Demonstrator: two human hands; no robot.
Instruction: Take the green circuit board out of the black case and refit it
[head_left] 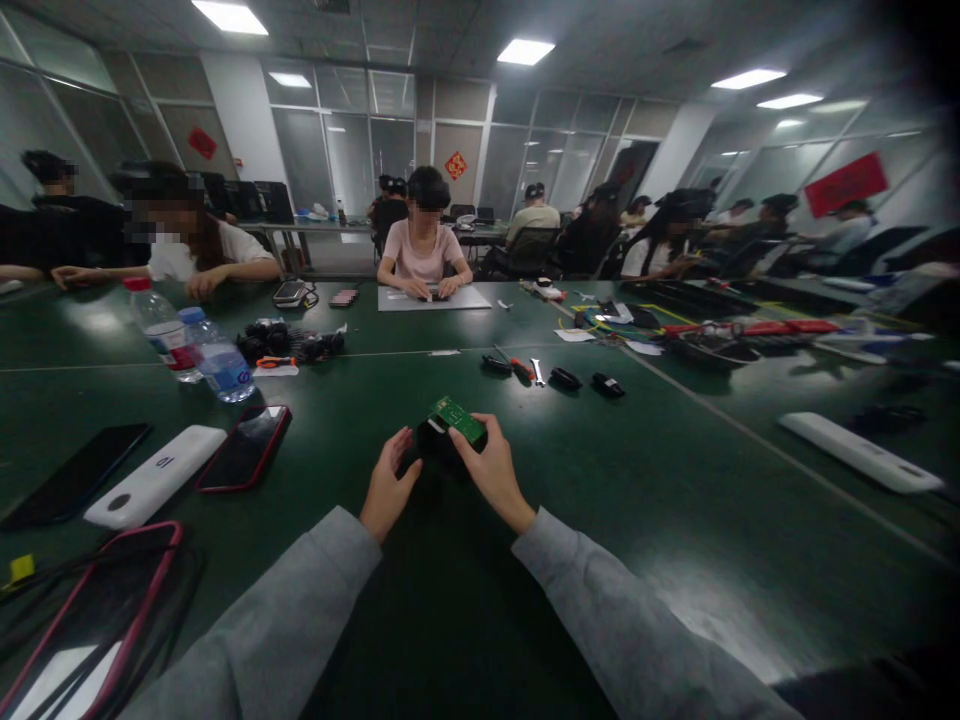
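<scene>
Near the middle of the green table, my right hand point(489, 462) pinches a green circuit board point(459, 420) by its right side, thumb on top. The board is tilted, and a small white part shows along its lower left edge. Under and beside it is a dark shape whose kind and edges I cannot make out. To its left, my left hand point(391, 482) is held with thumb and fingers apart, close to the dark shape. Whether its fingertips touch that shape is unclear.
Beyond my hands lie an orange-handled screwdriver point(517, 366), a wrench point(537, 372) and small black pieces point(565, 378). Two water bottles point(217, 360), phones point(246, 450) and a white device point(156, 476) are on the left. Cables point(600, 322) spread at right. A person point(421, 245) sits opposite.
</scene>
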